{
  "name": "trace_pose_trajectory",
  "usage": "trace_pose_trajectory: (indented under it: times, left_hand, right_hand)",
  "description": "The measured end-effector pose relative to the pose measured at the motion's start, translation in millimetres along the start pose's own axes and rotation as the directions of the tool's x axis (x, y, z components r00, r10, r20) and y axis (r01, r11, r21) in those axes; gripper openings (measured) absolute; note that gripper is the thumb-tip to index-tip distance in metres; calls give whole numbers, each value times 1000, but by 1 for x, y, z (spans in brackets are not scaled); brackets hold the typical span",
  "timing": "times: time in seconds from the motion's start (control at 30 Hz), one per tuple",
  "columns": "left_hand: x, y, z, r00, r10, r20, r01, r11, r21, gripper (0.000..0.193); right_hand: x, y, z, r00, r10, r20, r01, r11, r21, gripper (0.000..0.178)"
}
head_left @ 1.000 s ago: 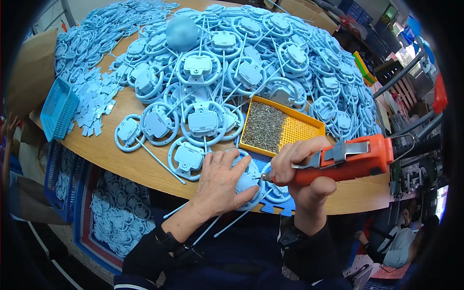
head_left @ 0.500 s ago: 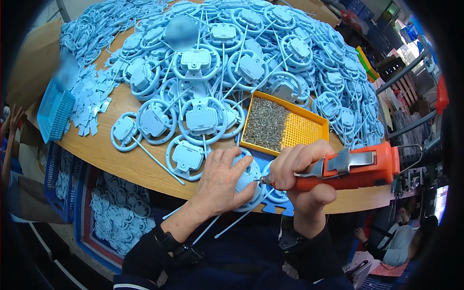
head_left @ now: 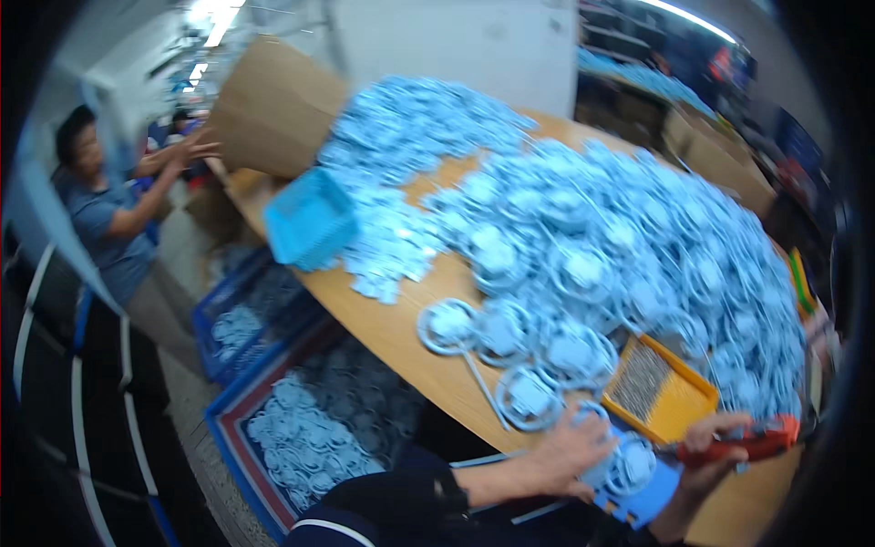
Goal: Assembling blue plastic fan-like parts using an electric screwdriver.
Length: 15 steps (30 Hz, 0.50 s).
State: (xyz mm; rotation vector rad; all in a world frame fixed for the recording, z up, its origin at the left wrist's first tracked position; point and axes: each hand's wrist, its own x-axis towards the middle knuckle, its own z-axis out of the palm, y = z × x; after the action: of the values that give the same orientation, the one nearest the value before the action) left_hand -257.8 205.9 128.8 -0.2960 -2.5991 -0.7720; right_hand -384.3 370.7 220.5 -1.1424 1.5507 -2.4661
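My right hand [head_left: 706, 453] is wrapped round a red-orange power screwdriver [head_left: 761, 439], its tip pointing left at the light-blue ring-shaped parts. My left hand [head_left: 567, 453] rests with bent fingers on a light-blue ring-shaped plastic part [head_left: 597, 472], apparently holding it down; blur hides the exact contact. Beside it, nearer the screwdriver tip, lies another ring-shaped part [head_left: 631, 463] with a flat centre plate. Both are on a blue plate [head_left: 654, 492] at the table's near edge. Just beyond stands a yellow tray [head_left: 690, 407] with small metal screws [head_left: 642, 381] at its left.
A large heap of light-blue ring parts [head_left: 583, 264] covers much of the wooden table [head_left: 401, 342]. A blue basket [head_left: 310, 219] and loose flat pieces [head_left: 392, 251] lie left. A person [head_left: 114, 201] reaches toward a cardboard box [head_left: 273, 109]. Crates [head_left: 239, 447] stand below the table.
My view has swung left and up, bringing the person, box and wall into sight. My hands now appear lower right; the screwdriver stays in my right hand, my left on the part.
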Motion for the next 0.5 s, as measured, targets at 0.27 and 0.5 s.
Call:
trace_pose_trajectory:
  times: [0.27,0.5]
  left_hand:
    - [-35,0,-49,999,-35,-15,34,997,-66,80]
    - [-200,-22,-154,716,-460,-525,683,619,389,67]
  right_hand:
    - [-3,17,4,1000,14,-7,-14,999,37,59]
    - [5,27,-27,994,45,-104,-47,999,-16,57]
